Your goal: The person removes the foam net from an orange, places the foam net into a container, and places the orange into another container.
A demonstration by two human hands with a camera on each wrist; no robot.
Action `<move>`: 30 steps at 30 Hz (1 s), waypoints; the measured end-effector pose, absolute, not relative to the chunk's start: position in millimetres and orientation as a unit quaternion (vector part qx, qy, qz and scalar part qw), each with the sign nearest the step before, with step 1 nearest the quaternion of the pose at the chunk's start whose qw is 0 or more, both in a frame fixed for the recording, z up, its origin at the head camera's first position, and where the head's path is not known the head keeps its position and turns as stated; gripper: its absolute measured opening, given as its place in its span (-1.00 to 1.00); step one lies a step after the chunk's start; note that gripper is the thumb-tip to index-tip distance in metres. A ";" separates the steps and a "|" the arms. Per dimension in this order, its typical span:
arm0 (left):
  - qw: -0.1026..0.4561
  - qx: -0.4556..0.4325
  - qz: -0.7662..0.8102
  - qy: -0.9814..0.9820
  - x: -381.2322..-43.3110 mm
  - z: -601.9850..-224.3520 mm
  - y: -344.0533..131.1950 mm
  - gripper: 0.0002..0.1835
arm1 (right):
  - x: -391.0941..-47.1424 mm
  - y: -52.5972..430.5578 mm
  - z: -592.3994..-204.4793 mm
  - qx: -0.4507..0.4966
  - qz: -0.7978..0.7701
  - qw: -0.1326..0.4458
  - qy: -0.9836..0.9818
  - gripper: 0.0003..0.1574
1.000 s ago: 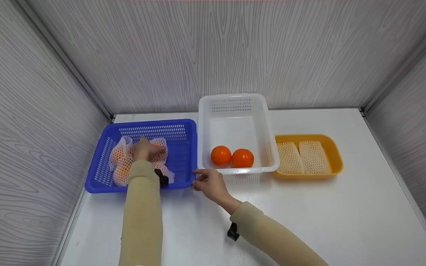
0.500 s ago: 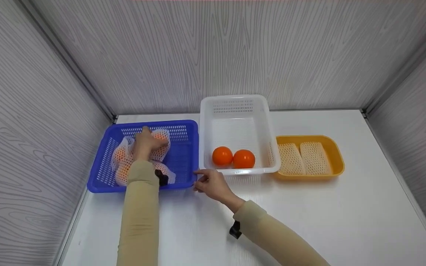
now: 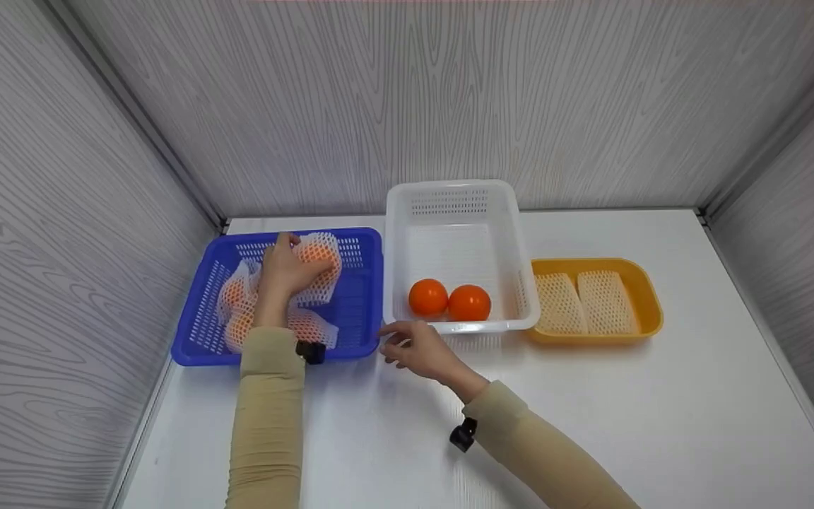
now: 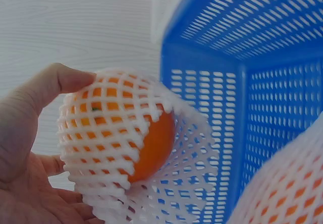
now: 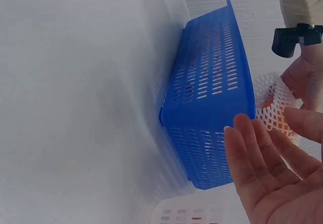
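Note:
My left hand point(image 3: 285, 274) grips an orange point(image 4: 159, 146) in a white foam net sleeve point(image 4: 98, 166), thumb on one side and fingers on the other. It is raised over the back of the blue basket point(image 3: 356, 307). Part of the fruit's skin shows bare at the sleeve's open end in the left wrist view. Several more netted oranges point(image 3: 241, 326) lie in the basket, partly hidden by the left arm. By the basket's front right corner, my right hand point(image 3: 425, 351) has loosely bent fingers and holds nothing.
A white basket point(image 3: 449, 251) stands right of the blue one, with two bare oranges point(image 3: 469, 303) at its front. Further right, a yellow tray point(image 3: 651, 318) holds two flat foam net sleeves point(image 3: 606, 302). Grey wood-grain panels point(image 3: 449, 106) enclose the table's back and sides.
My left hand has lifted the netted orange up from among the others and slightly to the right. My right hand has eased off the blue basket's corner, its fingers loosening.

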State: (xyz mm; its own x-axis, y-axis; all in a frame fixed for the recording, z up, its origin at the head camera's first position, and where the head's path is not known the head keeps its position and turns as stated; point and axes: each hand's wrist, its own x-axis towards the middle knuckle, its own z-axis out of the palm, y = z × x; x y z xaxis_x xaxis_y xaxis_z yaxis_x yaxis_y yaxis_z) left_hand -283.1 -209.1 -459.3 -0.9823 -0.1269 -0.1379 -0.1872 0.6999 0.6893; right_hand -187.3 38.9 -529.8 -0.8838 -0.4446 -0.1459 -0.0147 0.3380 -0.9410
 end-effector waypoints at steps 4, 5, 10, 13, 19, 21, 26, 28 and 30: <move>0.035 -0.061 0.414 0.907 -273.4 -453.9 -200.1 -0.12 | -191.1 44.3 -524.9 -0.152 -0.596 0.180 0.768 -0.62; 0.034 -0.057 0.422 0.904 -271.2 -452.8 -197.3 -0.13 | -192.3 45.4 -523.4 -0.153 -0.608 0.175 0.759 -0.61; 0.034 -0.028 0.468 0.882 -259.6 -446.4 -180.9 -0.20 | -199.5 50.3 -516.6 -0.141 -0.659 0.141 0.725 -0.57; 0.035 -0.011 0.486 0.873 -254.0 -443.0 -171.4 -0.23 | -204.0 54.0 -511.1 -0.125 -0.683 0.121 0.709 -0.53; 0.042 0.010 0.499 0.865 -249.3 -444.6 -157.2 -0.24 | -211.6 59.2 -502.9 -0.074 -0.731 0.117 0.668 -0.42; 0.045 0.018 0.504 0.862 -247.8 -446.5 -152.3 -0.24 | -213.7 61.2 -501.6 -0.060 -0.743 0.126 0.654 -0.41; 0.052 0.060 0.515 0.853 -242.5 -451.8 -138.3 -0.26 | -217.5 69.1 -499.0 -0.050 -0.752 0.132 0.643 -0.39; 0.048 0.086 0.517 0.850 -239.9 -453.5 -132.8 -0.25 | -218.0 74.1 -498.5 -0.054 -0.750 0.125 0.647 -0.36; 0.041 0.107 0.516 0.849 -236.4 -454.5 -127.6 -0.22 | -217.6 80.6 -498.6 -0.058 -0.751 0.119 0.647 -0.34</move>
